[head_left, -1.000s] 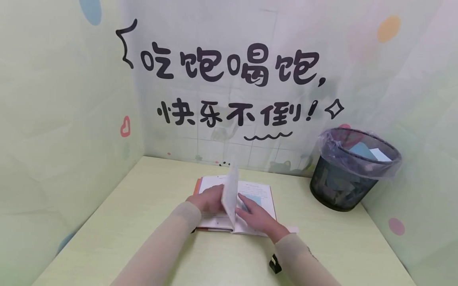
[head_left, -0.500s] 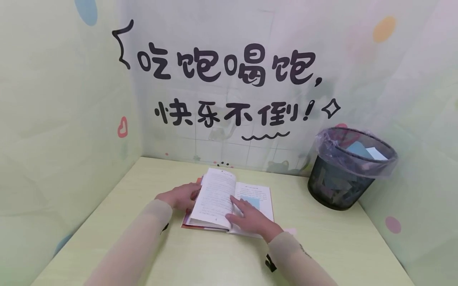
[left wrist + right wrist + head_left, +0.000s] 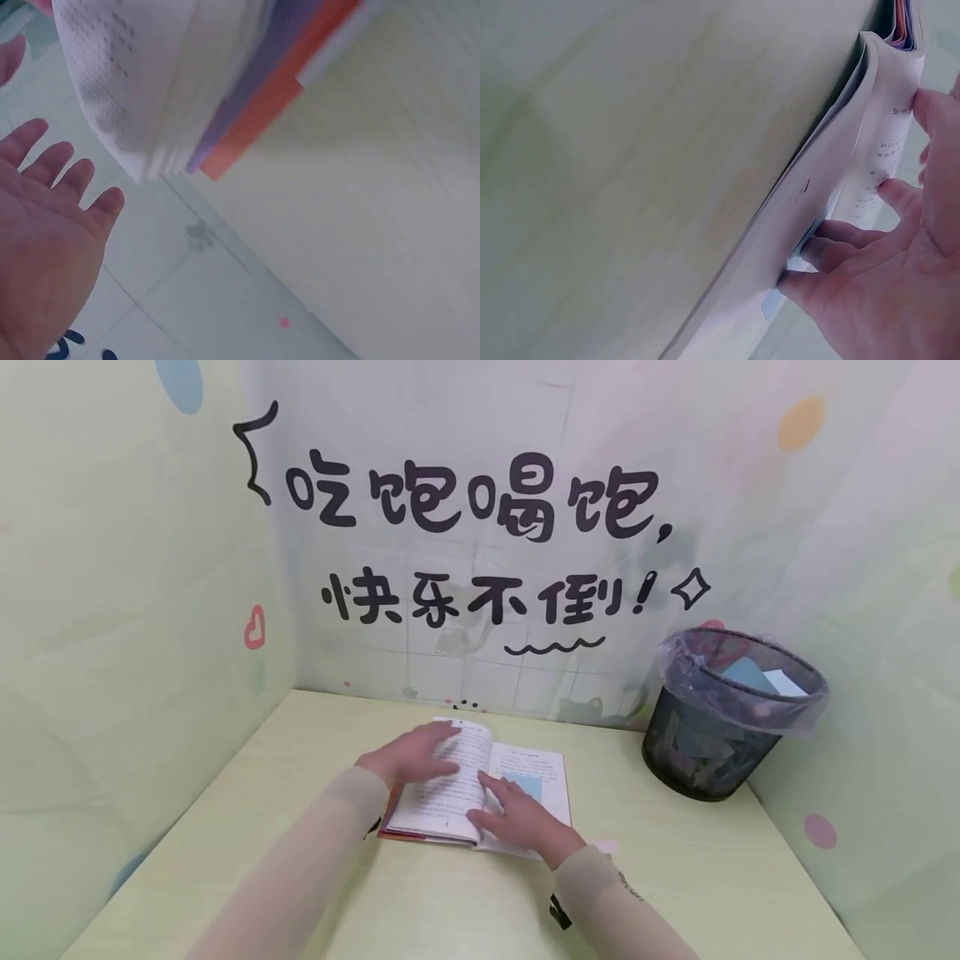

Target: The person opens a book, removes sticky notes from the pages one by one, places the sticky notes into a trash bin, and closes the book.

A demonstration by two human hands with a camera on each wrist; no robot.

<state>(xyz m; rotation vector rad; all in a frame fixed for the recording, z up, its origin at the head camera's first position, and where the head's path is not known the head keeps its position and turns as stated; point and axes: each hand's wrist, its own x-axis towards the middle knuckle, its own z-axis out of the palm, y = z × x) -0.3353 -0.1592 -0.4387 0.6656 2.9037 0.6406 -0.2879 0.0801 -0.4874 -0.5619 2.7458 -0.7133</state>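
In the head view an open book (image 3: 438,808) lies on the table, its left side a thick stack of pages over an orange-red cover edge. My left hand (image 3: 416,755) hovers over or touches the upper left page, fingers extended. The left wrist view shows that hand (image 3: 56,232) with straight, spread fingers beside the page edges (image 3: 120,82). My right hand (image 3: 528,820) rests on the right page, fingertips near the spine. A light-blue paper (image 3: 525,785) lies on that page, partly under my right fingers. In the right wrist view, my right fingertips (image 3: 799,283) touch the book.
A black mesh wastebasket (image 3: 701,747) with a translucent purple liner and paper pieces inside stands at the table's back right. A pale pink slip (image 3: 606,846) shows by the book's right lower corner. Printed walls (image 3: 487,677) border the table (image 3: 450,902).
The lifted pages have come down on the left side of the book. My left hand went out to the left edge, then moved back over the left page. The right hand stays by the spine.
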